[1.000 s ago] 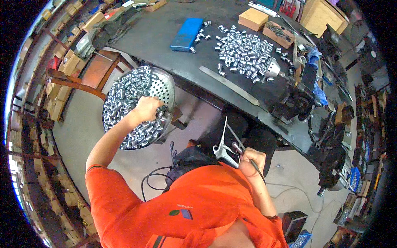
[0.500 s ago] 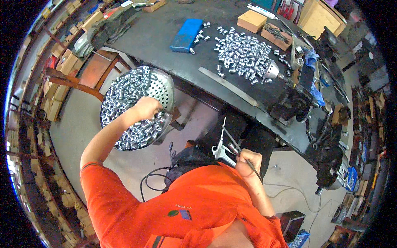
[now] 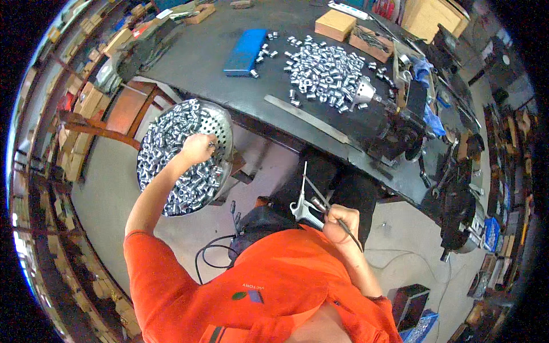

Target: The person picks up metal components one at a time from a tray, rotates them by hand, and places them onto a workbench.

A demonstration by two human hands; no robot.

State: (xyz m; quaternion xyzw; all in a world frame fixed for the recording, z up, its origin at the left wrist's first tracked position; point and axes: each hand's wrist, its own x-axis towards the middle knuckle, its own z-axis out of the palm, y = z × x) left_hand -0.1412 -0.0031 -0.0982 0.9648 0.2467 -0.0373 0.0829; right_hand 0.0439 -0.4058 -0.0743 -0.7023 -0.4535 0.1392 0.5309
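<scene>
My left hand [image 3: 198,148] is closed above a round perforated metal basin [image 3: 224,121] heaped with small shiny metal sleeves [image 3: 171,140]. Its fingers are curled down, and a glint shows at the fingertips, too small to make out. In front of my body my right hand [image 3: 342,222] is wrapped round the grip of a silver air blow gun [image 3: 309,215], whose thin nozzle points up and away. A slender dark rod [image 3: 317,191] crosses beside the gun and passes through the same fist. A small metal piece sits next to the gun by my fingers.
On the dark workbench [image 3: 200,63] lie a pile of metal sleeves [image 3: 323,74], a blue box [image 3: 246,52], a flat metal bar [image 3: 306,118] and wooden boxes [image 3: 335,25]. A dark vise [image 3: 394,134] stands at the right. A wooden chair [image 3: 128,111] is left of the basin.
The view has shifted slightly, so bench and basin sit a little differently. My left hand stays over the basin, a little higher among the sleeves. My right hand keeps its hold.
</scene>
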